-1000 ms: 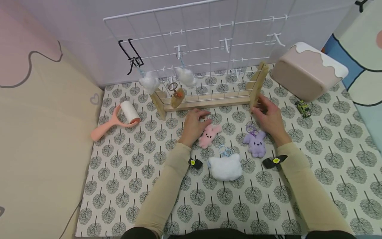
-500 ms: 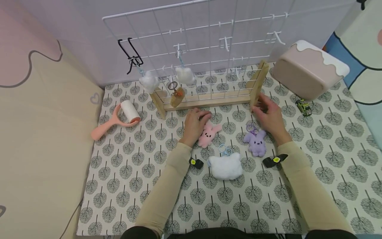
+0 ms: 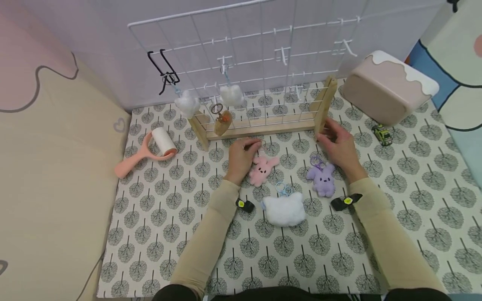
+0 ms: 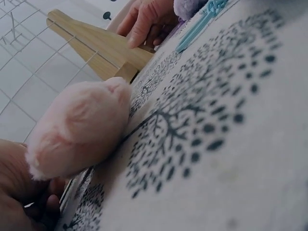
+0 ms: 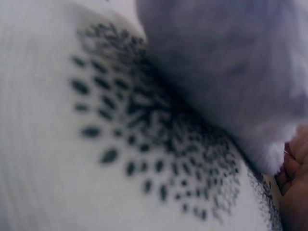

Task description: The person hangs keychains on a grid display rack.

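A pink plush bunny keychain [image 3: 261,170] lies on the patterned cloth, large in the left wrist view. My left hand [image 3: 241,159] pinches at its pale ring [image 3: 262,144] with thumb and index finger. My right hand [image 3: 340,148] grips the right wooden foot [image 3: 324,106] of a white wire grid rack [image 3: 265,62], thumb in front and the other fingers partly hidden behind. A purple plush bunny keychain [image 3: 323,180] rests just left of the right wrist and fills much of the right wrist view. Between my forearms lies a white plush keychain [image 3: 284,210] with a light blue ring.
Two white plush charms [image 3: 231,95] and a brown charm [image 3: 223,122] hang on the rack's left half. A pink lint roller [image 3: 144,152] lies at left. On the right are a pink-and-white box [image 3: 384,90] and a small green toy car [image 3: 382,134].
My left hand has drawn slightly left, its thumb and index finger closing together, and the ring shows beside the fingertips. The right hand stays on the wooden foot.
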{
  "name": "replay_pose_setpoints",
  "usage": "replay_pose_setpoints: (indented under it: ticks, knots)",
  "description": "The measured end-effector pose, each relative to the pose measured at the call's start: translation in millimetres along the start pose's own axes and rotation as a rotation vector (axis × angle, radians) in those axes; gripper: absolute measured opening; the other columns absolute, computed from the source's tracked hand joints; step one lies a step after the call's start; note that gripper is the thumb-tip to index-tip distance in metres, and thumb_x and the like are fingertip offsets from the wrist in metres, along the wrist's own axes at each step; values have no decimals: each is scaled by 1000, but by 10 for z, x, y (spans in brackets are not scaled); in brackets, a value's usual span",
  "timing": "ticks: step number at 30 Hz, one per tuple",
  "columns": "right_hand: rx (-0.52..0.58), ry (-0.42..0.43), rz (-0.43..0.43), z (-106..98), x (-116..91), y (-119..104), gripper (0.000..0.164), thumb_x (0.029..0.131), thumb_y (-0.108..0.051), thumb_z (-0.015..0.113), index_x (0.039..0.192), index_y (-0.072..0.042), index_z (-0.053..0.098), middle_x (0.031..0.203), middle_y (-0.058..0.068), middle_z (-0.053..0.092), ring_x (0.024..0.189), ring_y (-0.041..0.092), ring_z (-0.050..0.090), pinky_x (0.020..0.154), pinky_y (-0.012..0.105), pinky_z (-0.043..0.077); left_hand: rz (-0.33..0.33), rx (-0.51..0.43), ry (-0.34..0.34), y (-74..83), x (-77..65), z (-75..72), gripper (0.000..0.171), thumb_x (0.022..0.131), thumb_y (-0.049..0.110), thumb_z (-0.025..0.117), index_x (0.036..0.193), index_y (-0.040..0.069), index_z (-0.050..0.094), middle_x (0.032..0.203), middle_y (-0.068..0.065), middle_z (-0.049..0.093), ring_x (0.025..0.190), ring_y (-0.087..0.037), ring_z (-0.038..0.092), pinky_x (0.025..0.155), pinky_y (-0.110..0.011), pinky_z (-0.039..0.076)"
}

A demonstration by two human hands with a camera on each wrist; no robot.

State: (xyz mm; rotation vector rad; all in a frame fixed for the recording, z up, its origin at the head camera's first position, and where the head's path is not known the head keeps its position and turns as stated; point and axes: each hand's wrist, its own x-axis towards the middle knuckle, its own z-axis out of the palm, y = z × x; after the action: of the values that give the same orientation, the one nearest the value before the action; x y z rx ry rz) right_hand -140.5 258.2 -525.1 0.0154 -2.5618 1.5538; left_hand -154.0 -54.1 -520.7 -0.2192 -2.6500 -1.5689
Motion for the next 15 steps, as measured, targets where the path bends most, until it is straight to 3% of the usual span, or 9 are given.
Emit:
replay_pose_setpoints:
  ticks: [6, 15]
  knots:
    - [6, 0, 8, -1, -8, 3, 59, 102, -17, 71, 157, -22, 52, 136, 22, 68, 104, -12, 58, 92, 13, 46, -31, -142, 24, 117, -13, -70, 17, 98, 19, 78, 108, 6, 82, 106, -7, 81, 92, -17, 73, 81, -29, 58]
    - [-1, 4, 6, 1, 3, -2, 59, 101, -17, 71, 157, -22, 53, 136, 22, 68, 103, -12, 57, 91, 13, 46, 58, -219, 79, 451, 26, -219, 17, 97, 18, 79, 105, 3, 81, 103, -8, 81, 84, -17, 69, 74, -25, 54]
